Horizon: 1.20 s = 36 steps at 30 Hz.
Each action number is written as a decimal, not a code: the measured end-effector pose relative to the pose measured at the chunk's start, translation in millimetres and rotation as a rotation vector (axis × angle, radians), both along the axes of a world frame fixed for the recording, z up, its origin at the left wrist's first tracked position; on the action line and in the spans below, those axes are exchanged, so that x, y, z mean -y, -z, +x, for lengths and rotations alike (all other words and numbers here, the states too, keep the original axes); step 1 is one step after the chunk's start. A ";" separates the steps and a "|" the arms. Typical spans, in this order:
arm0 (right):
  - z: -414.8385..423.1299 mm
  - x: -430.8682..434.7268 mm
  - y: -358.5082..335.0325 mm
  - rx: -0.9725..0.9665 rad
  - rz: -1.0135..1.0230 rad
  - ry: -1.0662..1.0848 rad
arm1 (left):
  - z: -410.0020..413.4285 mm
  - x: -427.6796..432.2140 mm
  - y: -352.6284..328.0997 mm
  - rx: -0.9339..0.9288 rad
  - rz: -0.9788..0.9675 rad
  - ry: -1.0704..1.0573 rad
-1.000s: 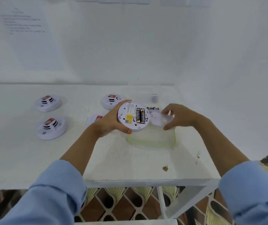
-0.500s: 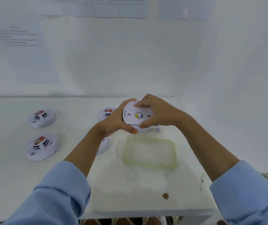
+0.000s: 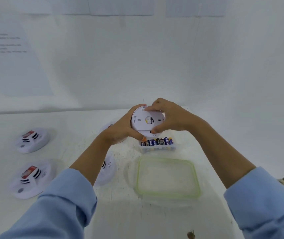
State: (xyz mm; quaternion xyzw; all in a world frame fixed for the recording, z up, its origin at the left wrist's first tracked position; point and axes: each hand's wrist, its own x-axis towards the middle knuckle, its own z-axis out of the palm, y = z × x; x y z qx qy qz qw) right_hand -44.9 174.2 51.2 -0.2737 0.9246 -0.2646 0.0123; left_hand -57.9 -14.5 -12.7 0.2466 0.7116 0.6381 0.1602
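Both my hands hold a round white smoke detector [image 3: 145, 122] in the air above the white table [image 3: 117, 213], its back towards me. A white back cover with a yellow sticker lies over the detector's back, hiding the batteries inside. My left hand [image 3: 120, 131] grips the detector from the left and underneath. My right hand [image 3: 168, 118] curls over the cover from the right, fingers on its top edge and thumb at its lower edge.
A small clear box of several batteries [image 3: 157, 143] sits just below the detector. A clear lid with a green rim [image 3: 167, 178] lies in front of it. Two detectors [image 3: 32, 139] [image 3: 31, 179] lie at the left; another detector [image 3: 106, 169] is partly under my left forearm.
My right hand brought the cover onto the detector's back, hiding the two batteries seen before. Both hands have lifted the detector slightly, and the view has tilted up.
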 end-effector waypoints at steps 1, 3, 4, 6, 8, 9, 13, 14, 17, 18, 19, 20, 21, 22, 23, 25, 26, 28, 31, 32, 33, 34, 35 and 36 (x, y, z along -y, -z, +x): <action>-1.3 -0.4 0.4 -0.003 -0.010 0.001 | -2.1 0.6 1.4 0.010 0.002 -0.001; -3.8 -1.3 1.8 -0.009 -0.024 -0.004 | -5.4 1.7 4.1 0.032 0.003 -0.007; -5.1 -1.9 2.9 -0.014 -0.021 -0.007 | -6.6 1.9 5.5 0.038 -0.001 -0.010; -7.4 -2.4 5.5 -0.023 -0.011 -0.011 | -8.5 2.1 6.9 0.041 -0.013 -0.017; -9.2 -2.9 7.5 -0.021 -0.017 -0.021 | -9.2 1.2 7.6 0.038 -0.025 -0.024; -10.0 -3.6 8.1 -0.019 -0.023 -0.024 | -9.4 0.7 7.7 0.037 -0.031 -0.028; -12.0 -6.5 10.3 -0.030 -0.005 -0.030 | -10.1 -1.6 8.2 0.006 -0.059 -0.036; -12.3 -7.0 10.9 -0.038 0.003 -0.032 | -10.3 -2.1 7.9 0.003 -0.061 -0.038; -12.8 -8.9 12.7 -0.064 0.015 -0.038 | -10.6 -3.4 7.3 -0.002 -0.049 -0.037; -13.0 -9.9 13.1 -0.070 0.008 -0.039 | -11.0 -3.6 7.3 -0.004 -0.042 -0.037; -13.5 -11.0 13.8 -0.078 0.000 -0.041 | -11.2 -3.8 7.2 -0.005 -0.034 -0.038; -14.2 -11.8 14.4 -0.088 -0.003 -0.043 | -11.5 -3.8 7.1 -0.003 -0.024 -0.040; -15.0 -12.4 15.5 -0.095 -0.002 -0.043 | -11.9 -3.9 7.3 0.001 -0.015 -0.044; -15.8 -12.5 16.4 -0.100 -0.001 -0.044 | -12.2 -3.9 7.5 0.006 -0.006 -0.048; -16.6 -12.3 17.5 -0.102 -0.002 -0.047 | -12.2 -4.1 7.6 0.006 -0.002 -0.051; -17.5 -12.0 19.3 -0.107 0.007 -0.055 | -12.4 -4.7 9.1 -0.002 -0.003 -0.062; -17.8 -11.9 20.2 -0.111 0.018 -0.059 | -12.5 -5.0 10.1 -0.007 -0.002 -0.069; -18.2 -11.7 22.7 -0.116 0.034 -0.066 | -11.7 -5.5 11.8 -0.010 0.005 -0.086; -18.8 -10.1 27.9 -0.118 0.039 -0.079 | -9.9 -6.7 12.5 -0.019 0.021 -0.103; -19.0 -9.3 29.4 -0.122 0.041 -0.080 | -9.7 -7.0 12.9 -0.020 0.027 -0.110; -19.3 -8.6 30.7 -0.128 0.040 -0.081 | -9.8 -6.9 13.2 -0.016 0.036 -0.113; -19.7 -8.0 31.4 -0.136 0.037 -0.082 | -10.1 -6.8 13.7 -0.011 0.048 -0.116; -20.0 -7.3 31.9 -0.142 0.035 -0.082 | -10.2 -6.7 13.7 -0.007 0.057 -0.117; -20.3 -6.7 31.9 -0.150 0.039 -0.080 | -10.4 -6.9 13.7 -0.004 0.066 -0.119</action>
